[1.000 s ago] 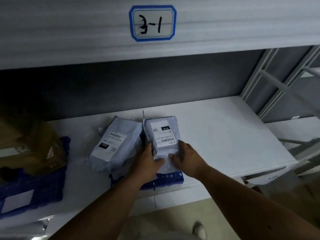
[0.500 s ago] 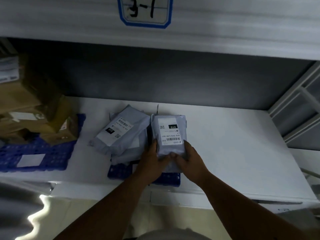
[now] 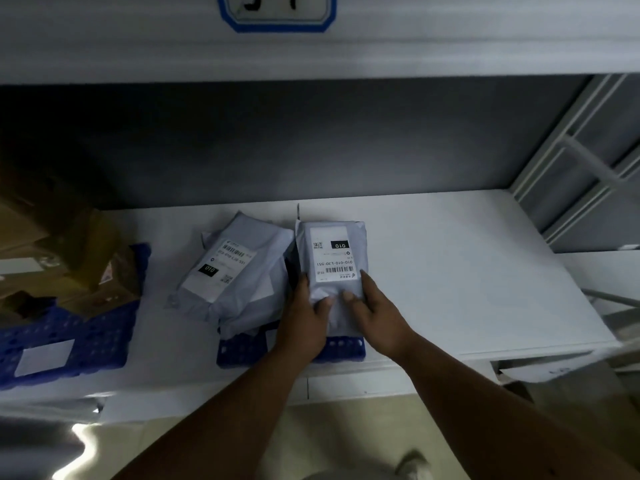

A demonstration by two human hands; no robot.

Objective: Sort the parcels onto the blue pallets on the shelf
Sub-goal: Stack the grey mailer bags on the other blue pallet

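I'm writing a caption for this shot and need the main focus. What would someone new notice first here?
First, the two hands, left hand and right hand, gripping a grey parcel with a white label at the middle of the shelf. It lies over a blue pallet, beside a second grey parcel to its left. Brown boxes sit on another blue pallet at far left.

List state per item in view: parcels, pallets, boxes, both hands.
Right parcel: label up, gripped at near end by both hands, on middle pallet.
Left parcel: label up, tilted, untouched.
Middle pallet: mostly covered.
Left pallet: holds brown boxes.
Left hand: holds right parcel.
Right hand: holds right parcel.
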